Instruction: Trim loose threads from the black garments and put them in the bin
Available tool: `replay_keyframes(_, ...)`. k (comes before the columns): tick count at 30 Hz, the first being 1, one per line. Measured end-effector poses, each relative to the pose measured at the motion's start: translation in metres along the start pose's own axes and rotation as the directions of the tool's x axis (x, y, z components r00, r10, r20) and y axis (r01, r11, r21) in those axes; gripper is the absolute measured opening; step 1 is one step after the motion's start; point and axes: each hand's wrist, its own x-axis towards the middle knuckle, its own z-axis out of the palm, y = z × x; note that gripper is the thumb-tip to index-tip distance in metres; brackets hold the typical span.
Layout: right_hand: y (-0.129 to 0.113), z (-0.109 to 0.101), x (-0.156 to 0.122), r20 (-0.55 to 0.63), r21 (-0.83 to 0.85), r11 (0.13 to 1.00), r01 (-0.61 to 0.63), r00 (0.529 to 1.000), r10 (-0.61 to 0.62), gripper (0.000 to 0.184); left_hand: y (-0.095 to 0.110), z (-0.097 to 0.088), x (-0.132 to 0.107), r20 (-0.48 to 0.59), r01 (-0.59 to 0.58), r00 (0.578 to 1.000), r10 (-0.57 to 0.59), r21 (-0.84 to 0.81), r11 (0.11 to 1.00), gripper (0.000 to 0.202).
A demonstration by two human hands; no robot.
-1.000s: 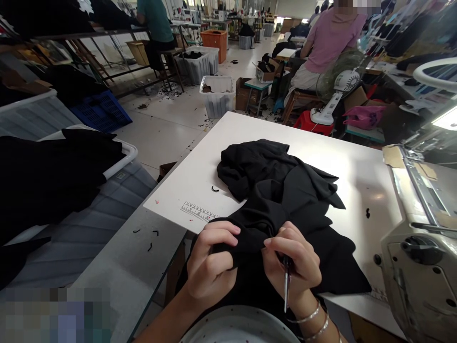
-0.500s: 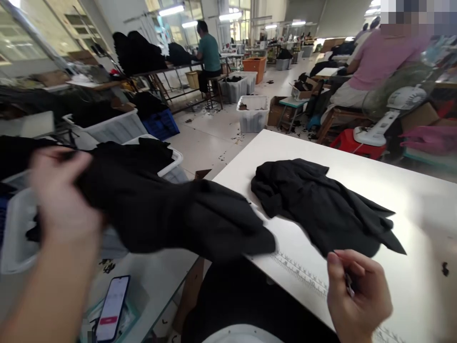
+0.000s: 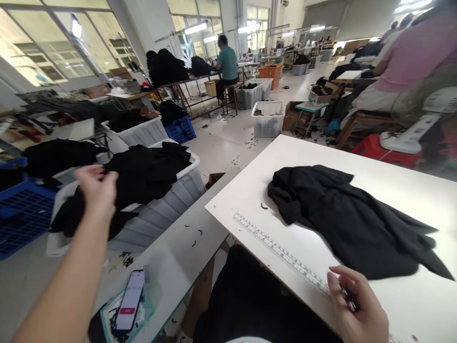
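Observation:
Above the grey plastic bin point(image 3: 160, 209) on the left, my left hand point(image 3: 98, 188) is stretched out with its fingers apart and nothing in it. Black garments point(image 3: 143, 171) lie heaped in that bin, just beyond the hand. My right hand point(image 3: 357, 305) is at the near edge of the white table point(image 3: 246, 190), fingers curled around a small shiny metal tool point(image 3: 349, 300), mostly hidden in the palm. A black garment point(image 3: 342, 214) lies crumpled on the table ahead of the right hand. A ruler scale point(image 3: 274, 245) runs along the table's near edge.
A phone point(image 3: 130, 300) rests on a teal-edged tray with dark scraps, on a lower grey table point(image 3: 171, 271). A blue crate point(image 3: 24, 214) stands far left. Beyond are more bins, a white fan point(image 3: 407, 138) on a red stool and people seated at work.
My left hand has let go of the black garment, which now lies with the heap at the bin. The view has shifted left. My right hand still holds the small metal tool.

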Motion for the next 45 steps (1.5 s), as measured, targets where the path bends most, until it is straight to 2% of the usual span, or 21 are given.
replay_keyframes(2, 0.001, -0.005, 0.012, -0.017, -0.003, 1.000, 0.012, 1.000, -0.012, 0.023, 0.015, 0.041, -0.031, 0.157, -0.012, 0.987, 0.020, -0.055, 0.998, 0.012)
replay_keyframes(4, 0.004, -0.011, 0.026, 0.008, -0.016, 0.998, 0.062, 0.998, -0.062, 0.024, 0.047, 0.085, -0.070, 0.339, -0.076, 0.933, 0.123, -0.149, 0.986, 0.010)
replay_keyframes(7, 0.009, -0.017, 0.047, 0.048, -0.019, 0.993, 0.119, 0.992, -0.118, 0.031, 0.112, 0.137, -0.125, 0.529, -0.182, 0.784, 0.325, -0.306, 0.935, 0.016)
replay_keyframes(9, 0.010, -0.019, 0.059, 0.039, -0.018, 0.993, 0.118, 0.992, -0.117, 0.034, 0.150, 0.158, -0.153, 0.609, -0.231, 0.670, 0.425, -0.373, 0.899, 0.028)
replay_keyframes(13, 0.007, -0.016, 0.078, 0.031, -0.021, 0.993, 0.118, 0.993, -0.118, 0.037, 0.188, 0.171, -0.192, 0.701, -0.283, 0.516, 0.493, -0.404, 0.870, 0.039)
replay_keyframes(18, 0.002, 0.003, 0.096, 0.057, -0.067, 0.995, 0.074, 0.996, -0.071, 0.046, 0.189, 0.141, -0.224, 0.720, -0.309, 0.358, 0.595, -0.510, 0.803, 0.028)
replay_keyframes(20, 0.000, 0.007, 0.102, 0.065, -0.103, 0.993, 0.055, 0.997, -0.049, 0.048, 0.184, 0.130, -0.229, 0.716, -0.261, 0.360, 0.598, -0.538, 0.802, 0.030)
replay_keyframes(23, -0.007, 0.005, 0.113, 0.025, -0.092, 0.993, 0.075, 0.997, -0.073, 0.018, 0.178, 0.126, -0.229, 0.761, -0.239, 0.417, 0.496, -0.435, 0.868, 0.032)
replay_keyframes(27, -0.036, -0.013, 0.130, -0.241, -0.002, 0.987, 0.160, 0.958, -0.155, 0.012, 0.180, 0.147, -0.210, 0.805, -0.300, 0.395, 0.442, -0.342, 0.891, 0.017)
replay_keyframes(29, -0.054, -0.025, 0.131, -0.465, 0.006, 0.953, 0.304, 0.844, -0.267, 0.010, 0.186, 0.161, -0.192, 0.796, -0.296, 0.442, 0.414, -0.306, 0.905, 0.026)
replay_keyframes(31, -0.065, -0.036, 0.121, -0.623, -0.080, 0.895, 0.439, 0.679, -0.388, 0.010, 0.191, 0.169, -0.172, 0.776, -0.289, 0.504, 0.380, -0.263, 0.921, 0.031)
replay_keyframes(32, -0.067, -0.040, 0.112, -0.640, -0.136, 0.870, 0.474, 0.629, -0.442, 0.012, 0.193, 0.170, -0.163, 0.763, -0.281, 0.533, 0.365, -0.248, 0.927, 0.032)
replay_keyframes(33, -0.065, -0.043, 0.100, -0.618, -0.173, 0.854, 0.491, 0.620, -0.482, 0.014, 0.193, 0.168, -0.157, 0.753, -0.269, 0.554, 0.355, -0.241, 0.932, 0.032)
replay_keyframes(34, -0.060, -0.044, 0.087, -0.557, -0.184, 0.837, 0.515, 0.647, -0.521, 0.016, 0.193, 0.164, -0.154, 0.750, -0.254, 0.561, 0.350, -0.247, 0.935, 0.031)
replay_keyframes(35, -0.053, -0.044, 0.074, -0.405, -0.150, 0.858, 0.492, 0.761, -0.507, 0.018, 0.191, 0.158, -0.154, 0.755, -0.236, 0.553, 0.354, -0.265, 0.935, 0.031)
replay_keyframes(36, -0.044, -0.044, 0.060, -0.193, -0.103, 0.886, 0.451, 0.865, -0.463, 0.019, 0.189, 0.152, -0.157, 0.768, -0.219, 0.527, 0.364, -0.291, 0.931, 0.031)
replay_keyframes(37, -0.034, -0.043, 0.048, 0.050, -0.068, 0.916, 0.394, 0.919, -0.392, 0.021, 0.186, 0.145, -0.164, 0.789, -0.200, 0.484, 0.379, -0.322, 0.925, 0.032)
replay_keyframes(39, -0.018, -0.041, 0.030, 0.417, -0.043, 0.961, 0.272, 0.879, -0.230, 0.015, 0.181, 0.133, -0.182, 0.840, -0.161, 0.363, 0.403, -0.369, 0.915, 0.027)
replay_keyframes(40, -0.013, -0.041, 0.024, 0.484, -0.042, 0.975, 0.220, 0.858, -0.173, 0.009, 0.179, 0.128, -0.192, 0.861, -0.144, 0.306, 0.405, -0.379, 0.914, 0.024)
replay_keyframes(42, -0.007, -0.042, 0.022, 0.392, -0.045, 0.991, 0.123, 0.915, -0.096, 0.009, 0.177, 0.122, -0.209, 0.888, -0.122, 0.226, 0.401, -0.382, 0.916, 0.024)
replay_keyframes(45, -0.006, -0.046, 0.037, 0.064, -0.092, 0.996, -0.015, 0.998, 0.021, 0.033, 0.179, 0.119, -0.217, 0.885, -0.072, 0.193, 0.424, -0.418, 0.905, 0.013)
